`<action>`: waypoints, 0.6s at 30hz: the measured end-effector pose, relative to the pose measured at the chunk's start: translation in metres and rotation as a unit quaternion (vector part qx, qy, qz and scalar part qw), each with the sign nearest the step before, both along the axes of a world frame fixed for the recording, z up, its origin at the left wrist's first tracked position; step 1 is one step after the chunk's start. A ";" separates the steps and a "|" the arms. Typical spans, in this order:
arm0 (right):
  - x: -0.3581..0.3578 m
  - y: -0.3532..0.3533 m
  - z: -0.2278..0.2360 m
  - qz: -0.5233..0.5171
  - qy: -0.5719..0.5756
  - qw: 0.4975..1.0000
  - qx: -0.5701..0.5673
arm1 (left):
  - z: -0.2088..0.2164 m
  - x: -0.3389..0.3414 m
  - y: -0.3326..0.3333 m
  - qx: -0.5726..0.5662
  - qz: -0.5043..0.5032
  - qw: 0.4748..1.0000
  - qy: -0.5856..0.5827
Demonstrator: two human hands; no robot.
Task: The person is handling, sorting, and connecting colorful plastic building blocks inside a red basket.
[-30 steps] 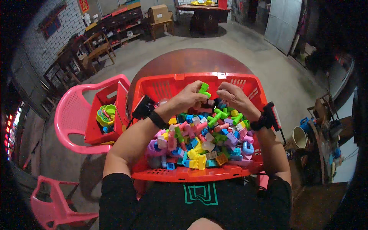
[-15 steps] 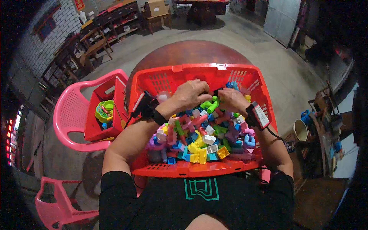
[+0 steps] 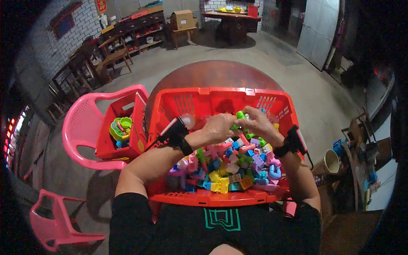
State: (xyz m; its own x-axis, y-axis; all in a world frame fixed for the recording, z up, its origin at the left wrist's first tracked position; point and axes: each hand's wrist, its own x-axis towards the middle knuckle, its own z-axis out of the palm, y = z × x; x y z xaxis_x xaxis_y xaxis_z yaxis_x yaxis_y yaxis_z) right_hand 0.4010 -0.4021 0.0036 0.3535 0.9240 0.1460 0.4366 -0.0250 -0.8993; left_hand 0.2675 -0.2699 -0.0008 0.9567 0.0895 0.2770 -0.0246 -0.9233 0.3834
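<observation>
At six o'clock, nearest, wears a black short-sleeved shirt (image 3: 170, 231) printed with a green emblem (image 3: 222, 219) of nested angular lines. On both forearms, carries black wristbands (image 3: 183, 145) with pale-edged devices, tilted too steeply to read.

Next, just beyond the shirt, meets a wide red plastic basket (image 3: 221, 197) with slotted walls, filled with a heap of small plastic blocks (image 3: 231, 168) in yellow, blue, pink, white, purple and green.

Over the far part of the heap, inside the basket's outline, holds a bright green plastic tube piece (image 3: 240, 115) between both hands. With the left hand (image 3: 217, 128), reaching from seven o'clock, curls fingers narrowly around the green plastic; with the right hand (image 3: 260, 123), reaching from five o'clock, pinches close beside, nearly fingertip to fingertip. Cannot tell one piece from two joined there.

At eight o'clock, shows a small pink plastic chair (image 3: 53, 219); at nine, a larger pink plastic armchair (image 3: 76, 127) bearing a red open box (image 3: 108, 144) with a green-and-yellow plastic toy (image 3: 120, 128) inside. Behind the basket, at twelve, shows a round dark-brown wooden table (image 3: 216, 72).

Farther, at nine, glows with red lit characters (image 3: 10, 136); at eleven, displays a red wall poster (image 3: 101, 6) with yellowish writing.
</observation>
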 end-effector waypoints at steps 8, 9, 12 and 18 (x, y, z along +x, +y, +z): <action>-0.011 -0.017 0.028 0.088 0.121 0.989 -0.016 | 0.030 -0.009 -0.001 -0.222 -0.096 0.961 0.137; -0.009 -0.019 0.029 0.101 0.125 0.987 -0.016 | 0.031 -0.008 0.002 -0.249 -0.110 0.947 0.173; -0.012 -0.017 0.032 0.140 0.130 0.981 0.028 | 0.033 -0.010 0.011 -0.383 -0.144 0.878 0.247; -0.001 -0.040 0.073 0.064 0.113 0.980 0.149 | 0.018 -0.009 0.019 -0.522 -0.200 0.768 0.311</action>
State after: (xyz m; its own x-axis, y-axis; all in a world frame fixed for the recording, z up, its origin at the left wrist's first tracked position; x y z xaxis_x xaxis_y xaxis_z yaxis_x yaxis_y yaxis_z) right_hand 0.4000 -0.4422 0.0762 0.2913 0.8913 0.3475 0.2076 0.2957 -0.9324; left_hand 0.2586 -0.2511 0.0169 0.8839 -0.3829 -0.2686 0.2622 -0.0698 0.9625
